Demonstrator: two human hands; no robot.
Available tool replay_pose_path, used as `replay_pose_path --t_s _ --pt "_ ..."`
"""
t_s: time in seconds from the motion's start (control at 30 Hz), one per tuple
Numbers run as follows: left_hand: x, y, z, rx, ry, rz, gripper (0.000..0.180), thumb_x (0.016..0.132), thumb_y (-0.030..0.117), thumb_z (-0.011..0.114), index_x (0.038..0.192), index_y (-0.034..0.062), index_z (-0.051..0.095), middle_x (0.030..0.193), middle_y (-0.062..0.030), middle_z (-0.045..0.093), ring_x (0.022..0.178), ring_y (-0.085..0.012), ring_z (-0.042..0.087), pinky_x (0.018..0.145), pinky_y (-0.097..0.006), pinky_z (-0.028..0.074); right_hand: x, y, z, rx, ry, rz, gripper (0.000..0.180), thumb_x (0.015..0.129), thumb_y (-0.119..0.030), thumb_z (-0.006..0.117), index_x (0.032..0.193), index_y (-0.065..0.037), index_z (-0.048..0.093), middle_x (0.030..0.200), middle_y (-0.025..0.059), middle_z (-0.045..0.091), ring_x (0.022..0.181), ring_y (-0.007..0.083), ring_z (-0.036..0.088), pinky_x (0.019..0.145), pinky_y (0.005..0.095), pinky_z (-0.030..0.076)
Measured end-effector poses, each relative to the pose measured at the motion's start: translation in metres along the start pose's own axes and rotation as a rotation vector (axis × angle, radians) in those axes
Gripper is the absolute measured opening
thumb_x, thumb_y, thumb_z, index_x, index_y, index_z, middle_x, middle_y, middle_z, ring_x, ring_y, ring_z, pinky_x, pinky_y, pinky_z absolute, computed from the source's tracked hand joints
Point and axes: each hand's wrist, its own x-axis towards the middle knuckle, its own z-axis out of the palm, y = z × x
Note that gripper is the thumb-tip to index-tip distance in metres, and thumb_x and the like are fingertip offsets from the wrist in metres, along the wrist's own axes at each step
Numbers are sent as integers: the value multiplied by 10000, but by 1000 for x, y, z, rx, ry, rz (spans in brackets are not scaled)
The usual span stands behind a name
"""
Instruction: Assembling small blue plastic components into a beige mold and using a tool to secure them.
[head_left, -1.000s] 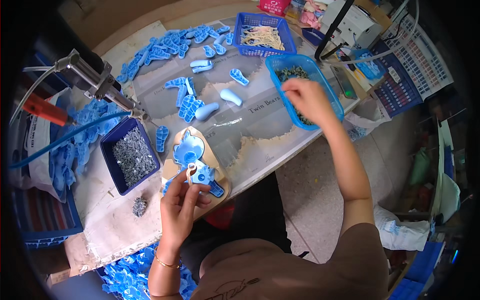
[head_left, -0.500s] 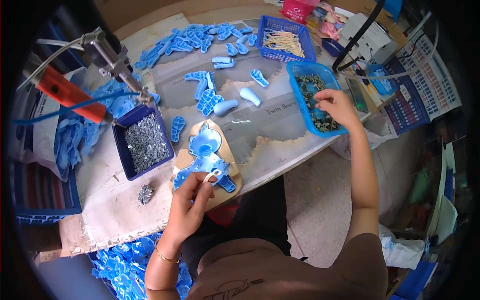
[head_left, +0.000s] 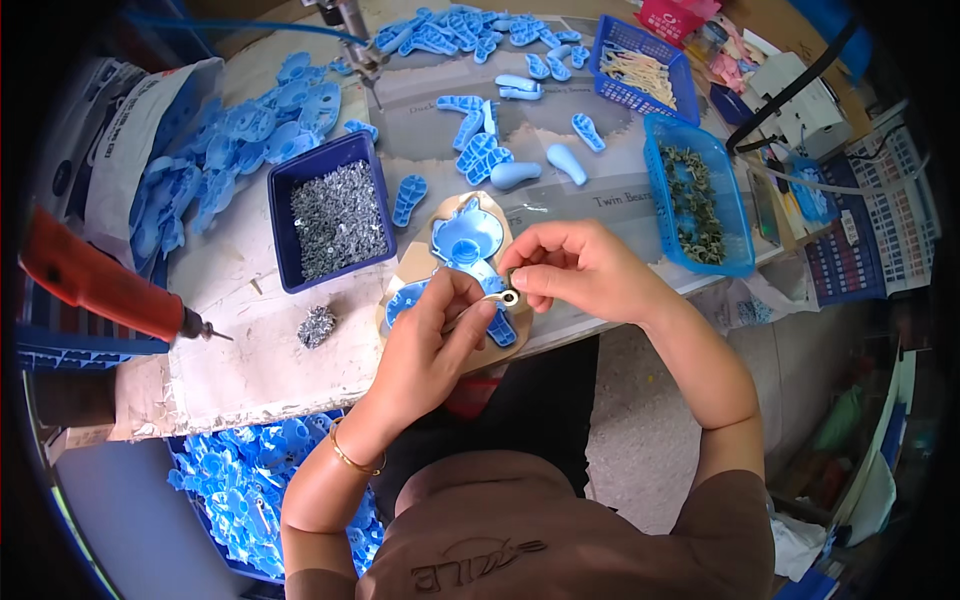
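Note:
My left hand pinches a cream strip with a ring-shaped end, which sticks out past the fingertips. Close against that ring, my right hand has thumb and index finger pressed on a small dark part, too small to name. Both hands hover over a blue plastic toy shell lying hollow side up. A tan board lies under the shell, and my hands partly cover the two.
A dark blue bin of small metal parts stands left. At right is a light blue basket with small dark parts. Behind it, another blue basket holds cream strips. A red-orange power screwdriver hangs at left. Blue plastic pieces lie beyond.
My right hand has come from the light blue basket to the ring end in my left hand, bringing a small dark part. The view has shifted, and the screwdriver hangs lower in it.

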Motion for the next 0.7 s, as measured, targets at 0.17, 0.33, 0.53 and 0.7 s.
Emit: replay_pose_path --t_s 0.17,0.33,0.53,0.7 --pt "-1 -5 1 148 41 18 120 986 91 573 969 13 484 743 -26 588 676 -70 547 621 -212 442 1 -2 10 -56 22 47 123 896 -59 651 995 14 663 817 23 650 680 72 600 601 230 496" --pt "-3 -14 1 377 135 156 133 961 113 612 958 14 523 752 -65 648 656 -130 618 607 -246 474 -3 -9 23 -277 134 36 107 882 -36 640 969 19 666 783 24 648 660 69 597 580 229 490" --pt "-9 -12 -13 50 -21 3 263 926 169 659 1115 7 577 774 -125 675 656 -266 643 630 -300 510 2 0 20 -13 -54 127 116 885 -42 655 993 0 665 798 14 642 697 66 596 621 225 485" --pt "-12 -18 -24 447 67 169 369 869 210 718 1166 34 589 838 -103 662 750 -289 604 707 -354 500 7 9 30 -237 30 -84 206 883 -65 687 1078 -20 638 906 -2 641 813 52 583 733 220 481"
